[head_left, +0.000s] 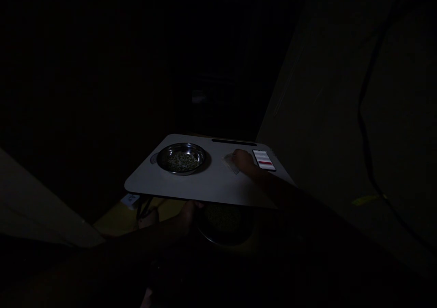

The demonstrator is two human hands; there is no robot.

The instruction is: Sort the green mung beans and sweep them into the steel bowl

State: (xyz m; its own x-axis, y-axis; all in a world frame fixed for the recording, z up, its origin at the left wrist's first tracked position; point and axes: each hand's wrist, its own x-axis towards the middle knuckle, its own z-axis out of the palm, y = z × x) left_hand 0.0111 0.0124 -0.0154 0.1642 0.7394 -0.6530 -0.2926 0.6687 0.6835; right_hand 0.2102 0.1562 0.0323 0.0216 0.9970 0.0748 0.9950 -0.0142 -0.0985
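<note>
One steel bowl (182, 173) sits toward the left of a white tabletop (184, 187), w/ small greenish bits (180, 162) spread over its floor. V. dark in here, so detail's thin.

The person's right hand (243, 159) is over the same top, to the right of the bowl and well apart from it. Fingers are curled in together and, as far as I can make out in this gloom, pinching the edge of a small pale packet (230, 163), see-through by the look, lying on the white surface betw. bowl and phone. That phone (264, 160) lies just beside the hand, screen lit, w/ a red bar across it. Along the far edge runs a long dark slot (234, 141).

Left hand (186, 212) is lower down, below the near edge of the top, right by the rim of a 2nd bowl (218, 243), dark, w/ greenish stuff (223, 217) in it. Can't tell if those fingers are gripping or just resting there; too much shadow.

Below the top's near-left corner: a little white item (130, 200) w/ dark print. On the R side, a dark cord (367, 148) trails down the wall (324, 94), crossing near a yellow strip (365, 200).
</note>
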